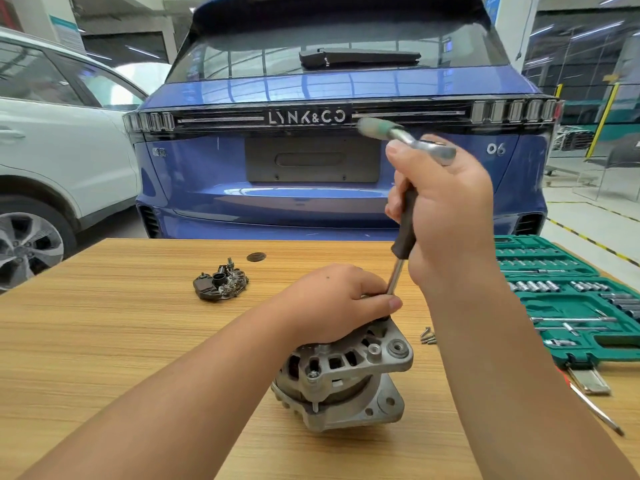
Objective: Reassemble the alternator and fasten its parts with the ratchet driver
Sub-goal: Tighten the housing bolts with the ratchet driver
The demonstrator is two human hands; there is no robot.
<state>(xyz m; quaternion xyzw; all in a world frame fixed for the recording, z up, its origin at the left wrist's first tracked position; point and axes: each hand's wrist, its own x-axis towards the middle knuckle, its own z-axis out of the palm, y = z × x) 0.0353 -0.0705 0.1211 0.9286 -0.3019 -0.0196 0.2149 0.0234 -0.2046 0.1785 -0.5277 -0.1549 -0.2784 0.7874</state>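
While gripped: ribbed alu alternator (346, 375)

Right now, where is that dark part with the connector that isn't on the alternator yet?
The dark rectifier part lies on the wooden table, left of and beyond the alternator, just in front of a small round dark disc.

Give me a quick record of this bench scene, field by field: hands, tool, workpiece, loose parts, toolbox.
left hand: grips alternator top
right hand: holds ratchet driver upright
workpiece: alternator, on wooden table
loose parts: rectifier plate far left; screws right of alternator
toolbox: green socket set, open, right edge
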